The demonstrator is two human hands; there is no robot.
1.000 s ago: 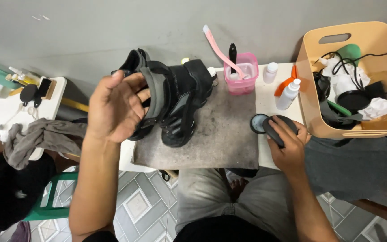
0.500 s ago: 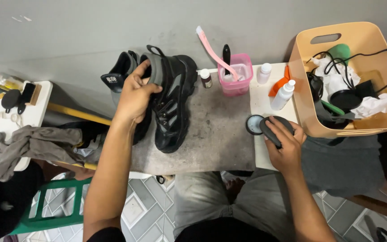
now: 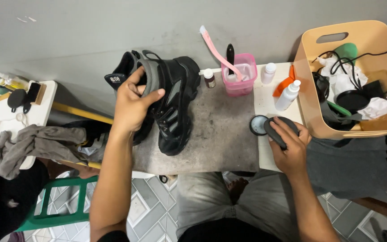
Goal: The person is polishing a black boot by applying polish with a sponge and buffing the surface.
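Observation:
A black sneaker [image 3: 175, 107] with grey trim lies on a grey worktop [image 3: 220, 134], toe toward me. My left hand [image 3: 133, 101] grips its grey tongue and collar near the ankle opening. A second black shoe [image 3: 122, 74] sits partly hidden behind that hand. My right hand [image 3: 287, 141] is closed around a dark grey sponge [image 3: 277, 130], pressed beside a small round open tin [image 3: 258, 125] on the white surface at the right.
A pink cup [image 3: 242, 74] holds a pink brush and a black tool. Small bottles [image 3: 287, 94] stand nearby. A tan bin [image 3: 359, 80] of cloths and cords sits right. A grey rag [image 3: 32, 145] and brushes lie on a left table; another person's arm shows there.
My left hand dropped from raised and open to gripping the sneaker's tongue. The sneaker now rests flat on the worktop. The right hand stays on the sponge by the tin.

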